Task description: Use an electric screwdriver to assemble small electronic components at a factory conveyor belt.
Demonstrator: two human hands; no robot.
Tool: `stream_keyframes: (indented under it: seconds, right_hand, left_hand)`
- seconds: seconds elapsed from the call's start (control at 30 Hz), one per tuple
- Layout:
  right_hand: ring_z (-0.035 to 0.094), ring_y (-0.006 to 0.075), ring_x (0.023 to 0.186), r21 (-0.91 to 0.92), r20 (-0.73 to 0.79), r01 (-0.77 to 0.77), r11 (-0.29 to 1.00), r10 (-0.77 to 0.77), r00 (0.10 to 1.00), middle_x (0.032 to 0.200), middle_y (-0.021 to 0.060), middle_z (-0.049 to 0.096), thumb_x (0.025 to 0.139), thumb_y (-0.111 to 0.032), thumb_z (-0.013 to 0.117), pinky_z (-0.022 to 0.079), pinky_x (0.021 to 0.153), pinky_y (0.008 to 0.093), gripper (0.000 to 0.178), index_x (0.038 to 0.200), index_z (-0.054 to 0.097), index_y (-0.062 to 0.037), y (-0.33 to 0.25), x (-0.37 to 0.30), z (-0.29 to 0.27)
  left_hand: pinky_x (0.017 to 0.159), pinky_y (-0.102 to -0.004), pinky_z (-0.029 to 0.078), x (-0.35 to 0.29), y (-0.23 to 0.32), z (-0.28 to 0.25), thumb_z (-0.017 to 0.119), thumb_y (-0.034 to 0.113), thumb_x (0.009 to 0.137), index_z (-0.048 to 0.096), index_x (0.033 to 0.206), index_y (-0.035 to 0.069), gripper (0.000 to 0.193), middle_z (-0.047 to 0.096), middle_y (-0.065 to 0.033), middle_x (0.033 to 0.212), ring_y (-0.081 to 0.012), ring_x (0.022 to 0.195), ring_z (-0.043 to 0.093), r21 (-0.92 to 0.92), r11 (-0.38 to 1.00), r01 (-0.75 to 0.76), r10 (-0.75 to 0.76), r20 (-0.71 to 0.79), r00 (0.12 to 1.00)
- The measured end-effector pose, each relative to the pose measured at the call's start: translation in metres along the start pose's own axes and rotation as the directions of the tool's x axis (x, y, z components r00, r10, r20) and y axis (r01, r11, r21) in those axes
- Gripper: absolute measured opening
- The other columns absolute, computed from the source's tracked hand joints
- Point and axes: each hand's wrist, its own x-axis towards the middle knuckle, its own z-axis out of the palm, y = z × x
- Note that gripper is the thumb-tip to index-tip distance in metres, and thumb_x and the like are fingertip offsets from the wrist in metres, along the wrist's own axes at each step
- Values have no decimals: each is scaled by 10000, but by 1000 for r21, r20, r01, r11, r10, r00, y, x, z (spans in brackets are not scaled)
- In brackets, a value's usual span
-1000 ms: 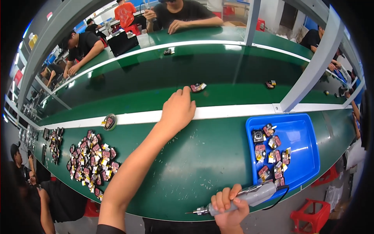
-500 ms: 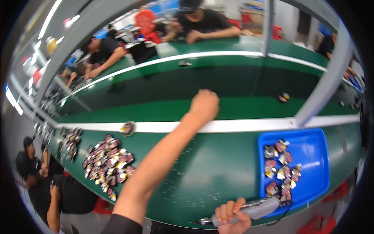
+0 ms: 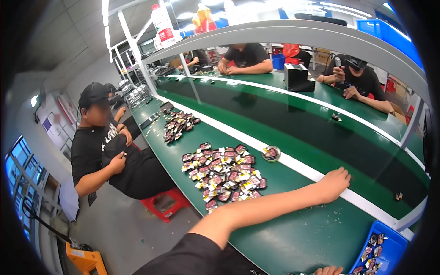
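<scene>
My left hand [image 3: 337,184] is stretched out over the white rail at the belt's near edge. Its fingers curl downward, and whatever they may hold is hidden. At the lower edge my right hand [image 3: 328,271] shows only in part, wrapped round an electric screwdriver [image 3: 302,273] that is mostly cut off. Left of my forearm lies a heap of small black parts [image 3: 224,172] with reddish faces and white and yellow tabs. A round dish [image 3: 271,154] with a similar part in it sits against the rail. Beside my right hand, a blue tray [image 3: 398,250] holds several more parts.
A second, smaller heap [image 3: 180,124] lies farther up the green bench [image 3: 275,233]. Single parts [image 3: 398,196] rest on the dark green belt [image 3: 275,120]. A seated person [image 3: 98,151] is at left; others work across the belt. A grey frame post [image 3: 410,215] rises beside the tray.
My view has swung left, so the heaps and tray appear farther right. My left hand has drawn back from over the belt to the rail. The screwdriver has mostly left the picture.
</scene>
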Motion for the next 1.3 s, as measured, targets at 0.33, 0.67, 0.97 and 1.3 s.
stream_keyframes:
  seconds: [0.33,0.67,0.97,1.3]
  right_hand:
    - [357,104,560,-25,27,35,999,-35,999,640,5,341,874,-63,530,334,566,275,112,876,419,-51,14,16,1]
    - [414,133,563,-85,-2,-27,996,27,1000,634,18,396,842,-82,537,353,590,296,85,872,462,-56,29,2,2]
    - [410,140,539,-124,-24,-115,986,113,993,621,21,401,832,-106,533,367,568,303,76,858,471,-71,43,-13,8]
    - [464,151,565,-208,13,-345,915,355,935,662,26,438,866,-169,523,404,580,309,115,877,441,-89,81,-33,25]
  left_hand:
    - [855,-403,525,-220,72,-149,678,60,716,596,1183,-33,483,617,-180,1157,-314,989,625,154,983,103,-132,196,972]
    - [762,-412,527,-245,88,-142,717,-19,649,555,1191,-92,570,549,-209,1281,-342,981,561,45,964,260,-262,292,920]
    - [707,-386,534,-250,88,-124,738,-29,652,569,1112,-95,494,597,-215,1165,-340,892,590,59,974,217,-222,124,967]
    - [651,-358,541,-239,96,-113,697,-72,656,616,944,-121,303,644,-209,1009,-319,846,620,37,991,132,-134,57,989]
